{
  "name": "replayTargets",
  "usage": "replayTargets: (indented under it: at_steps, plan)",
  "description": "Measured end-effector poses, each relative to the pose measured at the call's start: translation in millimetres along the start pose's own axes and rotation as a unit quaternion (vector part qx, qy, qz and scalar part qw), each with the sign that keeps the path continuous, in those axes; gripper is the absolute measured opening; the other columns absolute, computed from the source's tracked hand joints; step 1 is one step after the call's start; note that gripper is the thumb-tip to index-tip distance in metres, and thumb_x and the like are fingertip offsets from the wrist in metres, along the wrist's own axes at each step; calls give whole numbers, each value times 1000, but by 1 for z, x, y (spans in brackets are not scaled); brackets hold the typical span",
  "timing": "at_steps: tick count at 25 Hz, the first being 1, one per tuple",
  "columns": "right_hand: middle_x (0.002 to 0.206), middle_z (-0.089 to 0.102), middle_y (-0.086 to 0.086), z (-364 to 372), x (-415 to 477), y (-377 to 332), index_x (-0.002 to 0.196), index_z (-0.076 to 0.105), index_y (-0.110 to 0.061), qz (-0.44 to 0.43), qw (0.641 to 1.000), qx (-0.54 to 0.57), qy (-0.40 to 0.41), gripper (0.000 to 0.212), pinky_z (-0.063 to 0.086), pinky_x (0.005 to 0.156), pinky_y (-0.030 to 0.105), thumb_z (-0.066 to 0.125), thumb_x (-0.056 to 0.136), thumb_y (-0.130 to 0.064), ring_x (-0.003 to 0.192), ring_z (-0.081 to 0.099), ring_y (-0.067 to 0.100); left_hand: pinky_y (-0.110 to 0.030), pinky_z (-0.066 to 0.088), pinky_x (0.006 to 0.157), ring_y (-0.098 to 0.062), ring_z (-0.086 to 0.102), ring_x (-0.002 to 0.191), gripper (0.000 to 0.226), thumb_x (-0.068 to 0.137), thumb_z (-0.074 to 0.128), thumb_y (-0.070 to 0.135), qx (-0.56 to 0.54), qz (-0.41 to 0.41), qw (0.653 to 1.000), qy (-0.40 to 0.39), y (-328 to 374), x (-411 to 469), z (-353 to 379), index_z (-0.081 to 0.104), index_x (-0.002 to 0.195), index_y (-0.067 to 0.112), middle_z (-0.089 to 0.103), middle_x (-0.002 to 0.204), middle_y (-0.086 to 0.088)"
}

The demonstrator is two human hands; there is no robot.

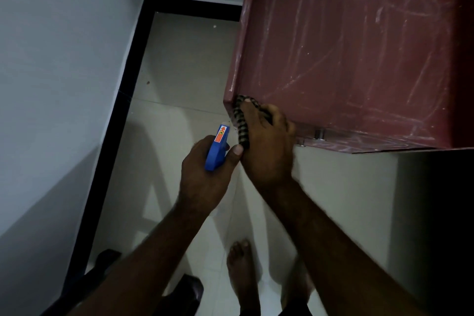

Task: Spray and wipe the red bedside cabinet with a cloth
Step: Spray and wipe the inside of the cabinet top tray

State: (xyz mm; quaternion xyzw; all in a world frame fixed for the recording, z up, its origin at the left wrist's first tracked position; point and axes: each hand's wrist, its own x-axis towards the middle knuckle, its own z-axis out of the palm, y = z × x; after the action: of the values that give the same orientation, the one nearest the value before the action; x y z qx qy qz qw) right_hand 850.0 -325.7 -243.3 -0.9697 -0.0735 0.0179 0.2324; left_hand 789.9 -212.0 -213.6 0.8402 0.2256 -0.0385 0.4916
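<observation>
Red cabinet (359,46) fills 1–2 o'clock: flat matte top, boxy, streaked with chalky white scribbles. Right hand (266,146) clamps the bunched striped cloth (241,133) over its 8 o'clock corner, thumb on top. Left hand (202,182), at 7 o'clock from the cloth, is wrapped round the blue plastic spray bottle (216,151). Glossy pale floor tiles (184,64) below.

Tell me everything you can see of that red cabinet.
The red bedside cabinet is seen from above: a dull red, smooth top crossed by whitish scribbled streaks, with metal fittings on its front edge. It stands on the pale tiled floor near the wall. The right hand presses a striped cloth onto its near left corner; the left hand holds a blue spray bottle nearby.
</observation>
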Motion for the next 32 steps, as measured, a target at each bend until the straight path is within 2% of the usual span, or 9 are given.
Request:
replayTargets:
  at_steps: [3, 8, 12, 17, 21, 24, 26, 30, 32]
  plan:
    - [140, 63, 0, -4, 3, 11, 148, 49, -19, -36, 999, -9, -30, 74, 37, 104, 50, 69, 78, -7, 140, 41, 32, -48, 57, 78, -27, 66, 80, 41, 86, 65, 55, 13, 1, 1000, -13, -1, -1, -2, 62, 97, 15, 64, 85, -4]
    - [125, 69, 11, -16, -1, 13, 140, 56, -16, 79, 995, 4, 62, 86, 51, 91, 56, 75, 59, 4, 122, 55, 42, -44, 58, 82, -23, 65, 82, 57, 80, 56, 66, 44, -9, 998, -39, 2, 0, -7, 62, 103, 14, 65, 89, -4]
    - [138, 64, 0, -7, 5, 8, 149, 47, -22, -17, 999, -4, -27, 87, 41, 101, 50, 73, 69, 1, 137, 44, 34, -43, 59, 81, -24, 67, 83, 49, 82, 62, 59, 16, -11, 999, -34, 5, 1, -6, 62, 104, 15, 66, 90, -5]
    - [121, 69, 6, -17, -4, 25, 138, 58, -21, 103, 988, 6, 113, 88, 54, 86, 51, 74, 56, 9, 116, 47, 30, -27, 58, 73, -24, 68, 79, 38, 84, 64, 56, -12, -9, 998, -54, 11, 5, -5, 62, 100, 21, 67, 88, -4]
    - [133, 67, 2, -19, -7, 26, 147, 48, -23, 23, 1000, -6, 7, 90, 43, 97, 49, 72, 64, 4, 131, 43, 31, -11, 51, 62, -16, 70, 74, 17, 87, 67, 48, -33, 0, 997, -63, 18, 7, 0, 56, 95, 38, 70, 85, -3]
    - [127, 65, 8, -33, -6, 55, 142, 51, -26, 129, 988, 3, 83, 89, 46, 97, 53, 69, 63, 8, 121, 53, 38, -4, 48, 60, -7, 70, 72, 21, 85, 67, 46, -67, 1, 995, -74, 21, 6, -1, 58, 97, 31, 71, 82, -5]
    - [130, 61, 11, -35, -9, 51, 144, 50, -27, 170, 981, 11, 88, 90, 49, 96, 53, 68, 63, 8, 119, 51, 39, -4, 48, 59, -5, 70, 71, 23, 84, 67, 47, -74, 0, 994, -76, 22, 6, 0, 58, 97, 30, 71, 82, -7]
    - [140, 63, 1, -25, -10, 39, 151, 44, -22, 31, 999, -1, -8, 89, 41, 103, 51, 67, 69, 5, 136, 42, 33, -3, 47, 61, -2, 69, 70, 25, 83, 64, 50, -62, 0, 995, -74, 25, 4, 6, 57, 98, 30, 71, 81, -4]
    - [138, 62, -3, -30, -10, 57, 150, 44, -25, 33, 999, -14, 7, 90, 42, 101, 49, 65, 68, 6, 133, 44, 33, -4, 48, 62, -6, 70, 71, 26, 83, 65, 49, -73, 0, 994, -80, 26, 3, 8, 59, 98, 29, 71, 81, -3]
